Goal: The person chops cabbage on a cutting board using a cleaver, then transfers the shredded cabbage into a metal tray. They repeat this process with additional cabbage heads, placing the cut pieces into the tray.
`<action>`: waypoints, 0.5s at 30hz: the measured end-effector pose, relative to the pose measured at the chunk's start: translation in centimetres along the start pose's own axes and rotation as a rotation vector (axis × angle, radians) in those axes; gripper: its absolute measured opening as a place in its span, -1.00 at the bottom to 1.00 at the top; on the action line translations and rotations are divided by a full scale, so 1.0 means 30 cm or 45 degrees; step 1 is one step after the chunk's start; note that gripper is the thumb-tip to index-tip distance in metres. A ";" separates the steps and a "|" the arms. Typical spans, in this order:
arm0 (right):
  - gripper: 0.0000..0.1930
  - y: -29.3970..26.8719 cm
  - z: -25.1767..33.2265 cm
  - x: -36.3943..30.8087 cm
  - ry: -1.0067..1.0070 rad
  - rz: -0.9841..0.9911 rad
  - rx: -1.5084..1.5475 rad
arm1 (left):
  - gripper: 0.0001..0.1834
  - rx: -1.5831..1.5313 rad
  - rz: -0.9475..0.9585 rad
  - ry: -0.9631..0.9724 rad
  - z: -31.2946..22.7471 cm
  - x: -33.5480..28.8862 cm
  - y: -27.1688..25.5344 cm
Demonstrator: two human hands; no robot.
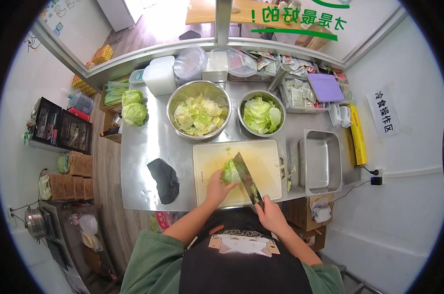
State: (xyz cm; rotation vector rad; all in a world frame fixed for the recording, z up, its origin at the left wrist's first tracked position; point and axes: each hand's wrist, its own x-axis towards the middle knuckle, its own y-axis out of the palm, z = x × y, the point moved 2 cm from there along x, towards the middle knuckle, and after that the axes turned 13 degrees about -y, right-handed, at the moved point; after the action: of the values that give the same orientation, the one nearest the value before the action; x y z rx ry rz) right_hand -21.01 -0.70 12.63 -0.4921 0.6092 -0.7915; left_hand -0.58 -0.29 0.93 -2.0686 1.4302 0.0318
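On a pale cutting board lies a piece of green lettuce. My left hand is closed around its near left side. A broad, dark-bladed cleaver stands along the right side of the lettuce, its blade slanting away to the upper left. Its handle is gripped by my right hand at the board's near edge. Small green scraps cling to the blade. Behind the board sit a large metal bowl of pale cut leaves and a smaller metal bowl of greener lettuce leaves.
Two lettuce heads rest at the table's left, above a dark cloth. A deep steel pan stands right of the board. Along the back are plastic tubs, bins of packets and a purple lid-like panel.
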 end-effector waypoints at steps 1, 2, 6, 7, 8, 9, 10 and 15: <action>-0.73 0.010 0.001 0.022 0.004 -0.003 -0.029 | -0.35 0.030 0.014 -0.007 -0.006 -0.003 -0.001; -0.73 0.020 0.001 0.045 0.010 -0.003 -0.059 | -0.35 0.060 0.029 -0.017 -0.011 -0.007 -0.003; -0.74 0.066 -0.046 0.134 -0.014 0.008 -0.022 | -0.39 -0.020 0.022 -0.025 0.014 -0.007 0.001; -0.73 0.067 -0.044 0.136 -0.010 0.021 -0.015 | -0.40 -0.108 0.040 -0.070 0.031 -0.002 0.006; -0.73 0.070 -0.044 0.138 -0.005 0.033 -0.008 | -0.41 -0.195 0.059 -0.115 0.033 -0.001 0.003; -0.73 0.075 -0.048 0.130 -0.014 0.031 0.004 | -0.41 -0.178 0.066 -0.117 0.033 -0.002 0.001; -0.73 0.081 -0.056 0.116 -0.022 0.030 0.015 | -0.41 -0.161 0.073 -0.119 0.030 -0.003 -0.002; -0.70 0.200 -0.116 0.182 0.004 -0.015 0.063 | -0.35 -0.237 0.132 -0.192 0.042 -0.010 -0.003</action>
State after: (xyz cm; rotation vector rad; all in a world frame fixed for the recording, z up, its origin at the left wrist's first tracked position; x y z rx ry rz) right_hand -17.30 -1.91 4.72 -0.4497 0.5888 -0.8170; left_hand -0.23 0.61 0.07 -2.0868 1.4862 0.3680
